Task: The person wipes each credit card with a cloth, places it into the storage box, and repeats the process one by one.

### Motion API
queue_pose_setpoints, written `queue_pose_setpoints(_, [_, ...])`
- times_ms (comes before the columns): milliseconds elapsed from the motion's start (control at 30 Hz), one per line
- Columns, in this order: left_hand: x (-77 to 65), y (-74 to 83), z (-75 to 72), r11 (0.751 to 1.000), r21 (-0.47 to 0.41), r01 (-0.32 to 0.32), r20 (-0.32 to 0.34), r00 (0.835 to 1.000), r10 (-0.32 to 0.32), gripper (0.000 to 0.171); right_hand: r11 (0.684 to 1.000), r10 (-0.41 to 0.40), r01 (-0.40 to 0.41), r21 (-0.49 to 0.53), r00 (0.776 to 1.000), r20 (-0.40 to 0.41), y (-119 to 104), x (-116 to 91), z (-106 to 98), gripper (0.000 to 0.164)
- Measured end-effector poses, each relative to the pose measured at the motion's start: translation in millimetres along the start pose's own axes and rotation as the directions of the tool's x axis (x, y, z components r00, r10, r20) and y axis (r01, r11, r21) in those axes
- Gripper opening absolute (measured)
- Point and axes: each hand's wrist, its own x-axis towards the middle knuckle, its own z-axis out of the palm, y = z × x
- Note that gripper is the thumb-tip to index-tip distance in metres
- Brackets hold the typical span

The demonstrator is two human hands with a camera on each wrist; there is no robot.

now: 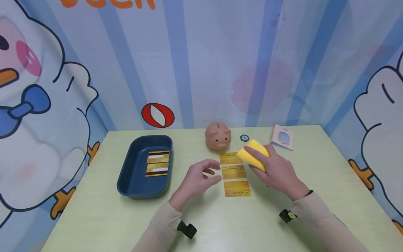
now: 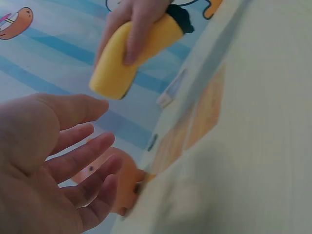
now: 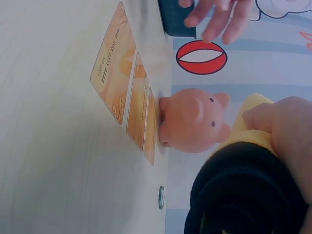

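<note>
My right hand (image 1: 280, 171) grips a soft yellow roll (image 1: 252, 154) above the table, over the right side of a column of three gold bank cards (image 1: 233, 172). In the right wrist view, its dark, fuzzy-looking end (image 3: 248, 187) faces the camera; its exact kind is unclear. Left of the cards, my left hand (image 1: 199, 178) hovers with loosely bent fingers, holding nothing. The left wrist view shows a gap between the left hand (image 2: 58, 165) and the yellow roll (image 2: 122, 58). Behind the cards stands a pink piggy bank (image 1: 218, 136).
A dark blue tray (image 1: 127, 182) stands at the left, with two gold cards (image 1: 157, 169) lying inside, stripe side up. Near the back edge are a small round chip (image 1: 244, 138) and a pale pink booklet (image 1: 282, 137). A printed curtain (image 1: 204, 70) hangs behind the table.
</note>
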Motion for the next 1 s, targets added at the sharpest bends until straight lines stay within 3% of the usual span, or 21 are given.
queue_pose_setpoints(167, [5.0,-7.3,16.2,0.999,-0.018,0.030,0.068,0.997,-0.028,0.045,1.000,0.009,-0.009,0.003,1.000,0.014,-1,1,0,0.064])
queue_pose_setpoints(367, [5.6,-19.3,33.2,0.997,0.081,0.004,0.087,0.996,-0.011,0.047,1.000,0.004,-0.004,0.008,1.000,0.013,-2,1,3,0.065])
queue_pose_setpoints(667, [6.1,-18.7,40.2,0.981,0.192,-0.007,0.126,0.992,-0.017,0.055,1.000,-0.004,0.004,0.007,1.000,0.012,-3,2,4,0.065])
queue_pose_setpoints(1000, [6.6,-19.3,40.2,0.973,0.231,0.004,0.151,0.988,-0.039,0.056,1.000,-0.008,0.008,0.010,1.000,0.015,-5,2,4,0.064])
